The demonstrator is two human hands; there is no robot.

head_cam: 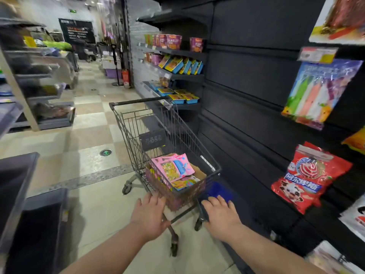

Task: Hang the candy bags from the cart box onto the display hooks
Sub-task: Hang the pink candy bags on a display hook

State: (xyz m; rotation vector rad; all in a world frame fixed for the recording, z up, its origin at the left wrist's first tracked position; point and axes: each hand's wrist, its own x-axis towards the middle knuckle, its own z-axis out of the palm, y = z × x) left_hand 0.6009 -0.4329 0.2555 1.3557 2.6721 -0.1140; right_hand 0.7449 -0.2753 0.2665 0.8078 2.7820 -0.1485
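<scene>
A wire shopping cart [126,125] stands in the aisle beside a black display wall [246,80]. At its near end sits a cardboard box [200,174] with several pink candy bags [171,168], some upright. My left hand [150,214] lies with spread fingers against the cart's near end, thumb by a lower bar. My right hand [220,213] has its fingers curled over the cart's near right corner, in front of a blurred blue patch [219,191]. On the wall at right hang a red lollipop bag [308,175] and a bag of coloured sticks [320,93].
Shelves with boxed snacks [181,65] run along the wall beyond the cart. Grey shelving [39,80] lines the aisle's left side, and dark bins [29,214] stand at the near left. Tiled floor [88,119] lies between them.
</scene>
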